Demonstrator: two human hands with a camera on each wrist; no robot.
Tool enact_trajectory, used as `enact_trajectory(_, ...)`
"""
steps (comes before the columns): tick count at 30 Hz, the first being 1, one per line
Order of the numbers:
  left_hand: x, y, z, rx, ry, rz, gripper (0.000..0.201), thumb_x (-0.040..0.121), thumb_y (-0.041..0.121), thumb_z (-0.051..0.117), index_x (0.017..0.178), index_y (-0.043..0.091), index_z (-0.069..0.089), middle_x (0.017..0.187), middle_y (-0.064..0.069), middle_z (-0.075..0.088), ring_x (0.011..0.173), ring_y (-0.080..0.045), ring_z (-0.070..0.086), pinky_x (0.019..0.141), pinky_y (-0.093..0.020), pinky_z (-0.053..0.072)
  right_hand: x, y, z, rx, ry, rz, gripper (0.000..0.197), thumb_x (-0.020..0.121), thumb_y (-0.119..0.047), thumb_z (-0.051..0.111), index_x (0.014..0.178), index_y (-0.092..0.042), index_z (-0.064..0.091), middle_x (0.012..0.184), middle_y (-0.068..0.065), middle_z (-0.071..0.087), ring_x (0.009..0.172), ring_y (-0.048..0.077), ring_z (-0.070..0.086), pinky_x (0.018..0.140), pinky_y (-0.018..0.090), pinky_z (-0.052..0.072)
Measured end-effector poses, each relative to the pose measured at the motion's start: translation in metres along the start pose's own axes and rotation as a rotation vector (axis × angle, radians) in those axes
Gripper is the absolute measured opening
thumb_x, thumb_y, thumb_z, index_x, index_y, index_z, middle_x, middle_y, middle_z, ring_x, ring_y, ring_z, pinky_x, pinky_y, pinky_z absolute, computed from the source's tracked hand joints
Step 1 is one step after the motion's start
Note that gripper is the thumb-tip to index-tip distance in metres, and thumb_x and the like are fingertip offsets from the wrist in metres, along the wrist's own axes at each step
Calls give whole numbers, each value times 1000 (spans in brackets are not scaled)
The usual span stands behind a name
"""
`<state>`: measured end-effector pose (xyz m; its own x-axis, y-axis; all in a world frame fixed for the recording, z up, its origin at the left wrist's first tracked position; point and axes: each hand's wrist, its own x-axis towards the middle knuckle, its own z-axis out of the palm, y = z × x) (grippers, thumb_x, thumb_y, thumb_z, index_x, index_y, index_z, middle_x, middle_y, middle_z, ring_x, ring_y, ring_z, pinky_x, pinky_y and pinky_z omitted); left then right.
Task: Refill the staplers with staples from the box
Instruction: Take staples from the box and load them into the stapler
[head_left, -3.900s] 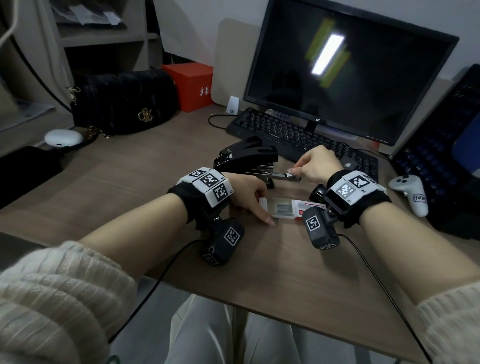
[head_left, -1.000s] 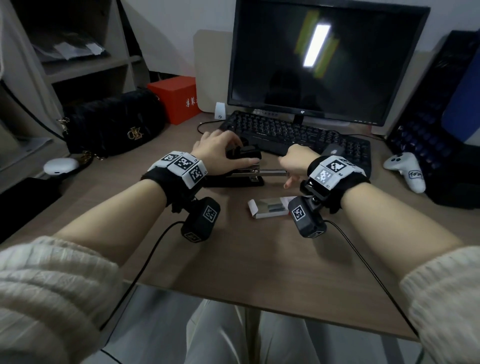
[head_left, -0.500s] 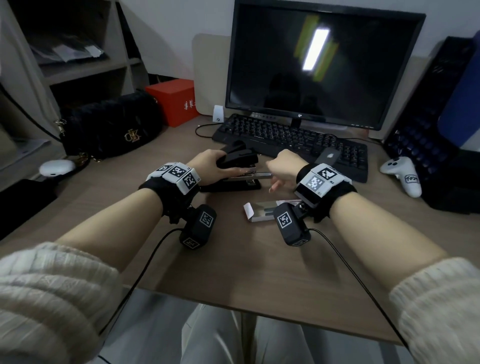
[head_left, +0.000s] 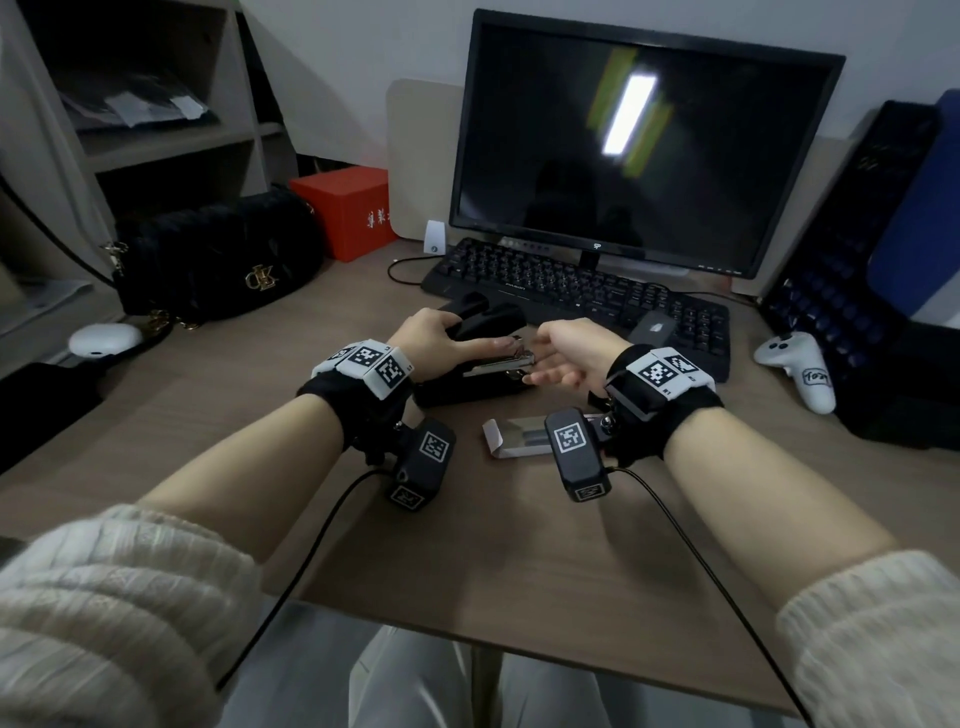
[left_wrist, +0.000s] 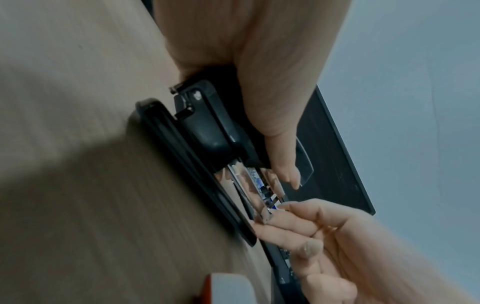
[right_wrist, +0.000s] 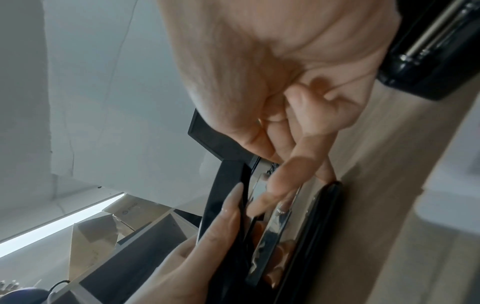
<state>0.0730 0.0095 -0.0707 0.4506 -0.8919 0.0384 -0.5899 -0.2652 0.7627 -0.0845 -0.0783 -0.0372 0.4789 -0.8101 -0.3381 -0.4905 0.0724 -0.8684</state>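
Stapler lid now raised, left hand gripping it, right hand relaxed, staples hidden.

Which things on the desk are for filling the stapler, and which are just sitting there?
For the job:
- black stapler, held by the left hand
- right hand at its metal staple rail
- open staple box

Just sitting there:
- keyboard
- monitor
- black handbag
- red box
- white game controller
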Motion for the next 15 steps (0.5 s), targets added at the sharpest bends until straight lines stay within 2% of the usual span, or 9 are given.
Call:
enact_trajectory(4,3,2,5,-31,18,-3,43,71,65,72,77,22,67,72,1,68,65,-12,62,61,-32,51,0,1,2,24,-14,4,29,97,-12,38,81,-6,60,64,7,69,43,15,65,31,15,17)
enact_trajectory(7,6,1,8,-29,32,-13,51,72,66,70,84,16,70,79,-4,72,68,-16,64,69,-37,56,0,2,3,52,-28,15,28,97,-13,38,81,-6,60,55,3,69,42,15,65,31,14,17)
enact_trajectory(11,7,0,8,-37,39,-15,45,73,66,70,80,22,67,79,0,71,68,-13,65,67,-31,54,0,3,3,94,-19,34,25,98,-14,40,85,-4,59,78,8,67,41,13,65,31,14,19)
enact_trajectory(15,8,-2,10,-42,46,-18,45,72,67,69,80,23,66,78,1,71,66,-13,65,66,-30,54,-1,3,3,99,-15,33,28,98,-15,39,82,-5,60,76,7,66,42,14,65,31,14,18)
